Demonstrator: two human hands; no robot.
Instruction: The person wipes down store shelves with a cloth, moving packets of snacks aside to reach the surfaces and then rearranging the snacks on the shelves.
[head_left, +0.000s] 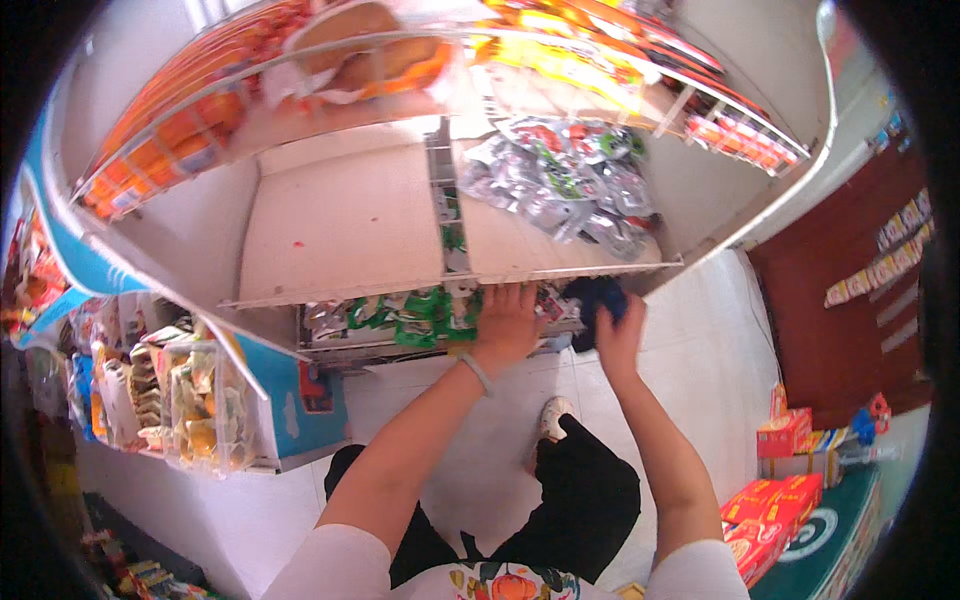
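My left hand (510, 326), with a pale bracelet at the wrist, reaches to the lower shelf, its fingers spread at the front edge beside green snack packets (420, 315). A dark blue cloth (592, 307) is gripped in my right hand (622, 334) at the right end of that shelf. Above my hands is a shelf board (345, 225) with small red specks on its left half. Silver snack pouches (562, 180) lie heaped on its right half, beyond a narrow divider.
Orange packets (165, 157) and yellow packets (555, 60) fill the wire-fronted top shelf. A clear bin (217, 412) of packaged food stands at left. Red boxes (772, 517) rest on a green surface at lower right. My legs are over the pale floor.
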